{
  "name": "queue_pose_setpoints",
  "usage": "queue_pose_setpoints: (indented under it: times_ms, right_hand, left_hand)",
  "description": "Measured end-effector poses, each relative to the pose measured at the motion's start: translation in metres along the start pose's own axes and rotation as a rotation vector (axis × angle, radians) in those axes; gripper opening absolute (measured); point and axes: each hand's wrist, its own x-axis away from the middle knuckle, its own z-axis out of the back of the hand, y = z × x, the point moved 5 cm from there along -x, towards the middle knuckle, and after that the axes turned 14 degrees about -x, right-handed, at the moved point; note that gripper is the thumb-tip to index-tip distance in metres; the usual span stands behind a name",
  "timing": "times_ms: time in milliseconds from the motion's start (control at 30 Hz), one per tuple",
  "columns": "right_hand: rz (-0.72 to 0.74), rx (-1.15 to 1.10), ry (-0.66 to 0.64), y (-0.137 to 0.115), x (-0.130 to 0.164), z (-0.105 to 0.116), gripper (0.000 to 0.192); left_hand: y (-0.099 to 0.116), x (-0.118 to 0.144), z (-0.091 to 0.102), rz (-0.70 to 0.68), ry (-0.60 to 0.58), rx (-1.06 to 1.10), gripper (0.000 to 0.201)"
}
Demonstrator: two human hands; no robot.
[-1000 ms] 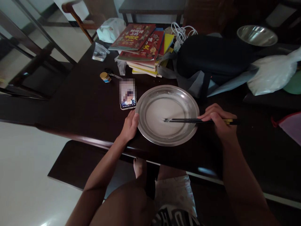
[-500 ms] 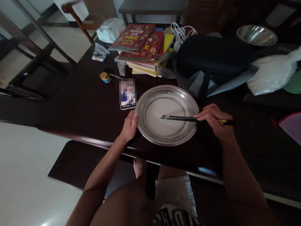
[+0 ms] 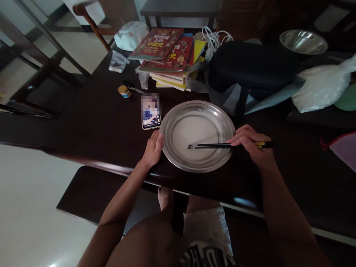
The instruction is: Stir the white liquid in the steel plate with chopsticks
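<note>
Phone (image 3: 151, 111) left of pan (image 3: 178, 163) blurred; right hand (image 3: 251, 146) closed on chopsticks (image 3: 211, 145), left hand (image 3: 152, 150) gripping rim.

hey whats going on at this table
A person sits at a dark table with a wide metal dish of whitish liquid before them. The left hand grips the dish's near-left rim, while the right hand holds a pair of dark chopsticks with the tips in the liquid. A phone lies just left of the dish, and a stack of books and a black bag lie beyond it.
</note>
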Motion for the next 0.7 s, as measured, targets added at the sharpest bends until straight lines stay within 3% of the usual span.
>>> queue_pose_setpoints:
  times_ms: [167, 333, 467, 600, 700]
  right_hand:
    - [0.014, 0.003, 0.091, -0.0014, 0.0003, 0.0050, 0.032]
    - [-0.008, 0.023, -0.001, -0.0009, 0.0000, -0.0001, 0.027]
    - [-0.002, 0.008, 0.100, -0.0011, 0.0004, 0.0043, 0.033]
    - [-0.031, 0.021, 0.015, 0.0002, 0.0002, -0.0003, 0.030]
    - [0.001, 0.048, 0.059, -0.0024, -0.0001, 0.0018, 0.030]
  left_hand:
    - [-0.0005, 0.0002, -0.0002, 0.006, -0.001, 0.010, 0.083]
    - [-0.0024, 0.0002, -0.0011, 0.012, 0.003, 0.010, 0.082]
    - [-0.0021, 0.0005, -0.0005, 0.010, 0.002, 0.020, 0.080]
    - [-0.0006, 0.0010, 0.0004, 0.015, -0.006, 0.015, 0.080]
    - [0.0002, 0.0010, 0.0009, 0.016, -0.004, 0.011, 0.082]
